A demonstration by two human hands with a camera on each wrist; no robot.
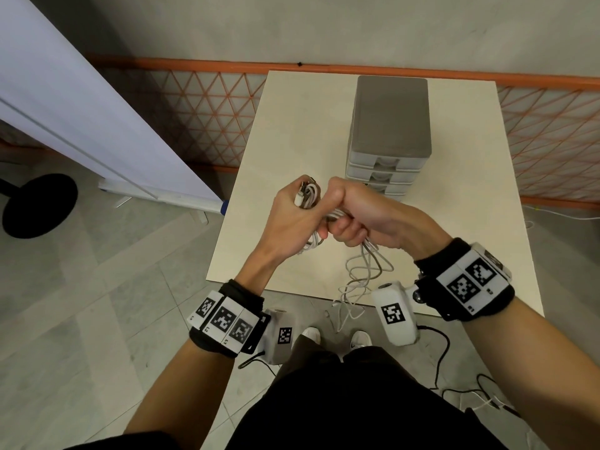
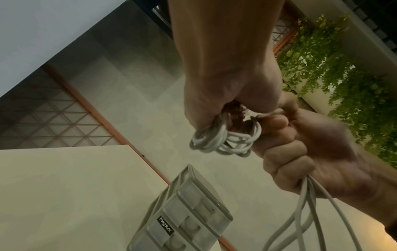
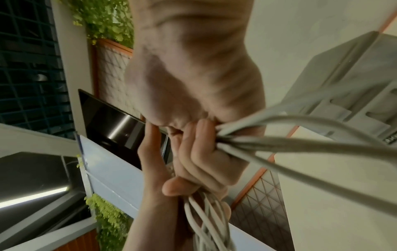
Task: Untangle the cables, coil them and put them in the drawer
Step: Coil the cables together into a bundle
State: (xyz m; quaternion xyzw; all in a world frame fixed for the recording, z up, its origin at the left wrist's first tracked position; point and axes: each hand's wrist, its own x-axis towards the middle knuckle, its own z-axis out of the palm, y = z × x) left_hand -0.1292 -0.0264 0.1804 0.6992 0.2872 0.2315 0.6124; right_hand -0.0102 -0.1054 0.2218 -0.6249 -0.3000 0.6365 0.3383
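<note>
Above the near half of the table (image 1: 292, 125), both hands hold a bundle of white and grey cables (image 1: 310, 196). My left hand (image 1: 292, 209) grips looped turns of the cables (image 2: 223, 141), with a white plug end showing at its top. My right hand (image 1: 354, 216) is fisted round the strands right beside it (image 3: 227, 141). Loose cable loops (image 1: 363, 274) hang from the right fist, trail across the table's front edge and dangle toward the floor. The grey drawer unit (image 1: 389, 134) stands just behind the hands, and the drawer fronts that show are pushed in.
A white board (image 1: 81, 102) leans at the left, with a black round stand base (image 1: 39, 206) on the floor. An orange lattice fence (image 1: 201, 118) runs behind the table. Black wires (image 1: 454, 368) lie on the floor at the right near my feet.
</note>
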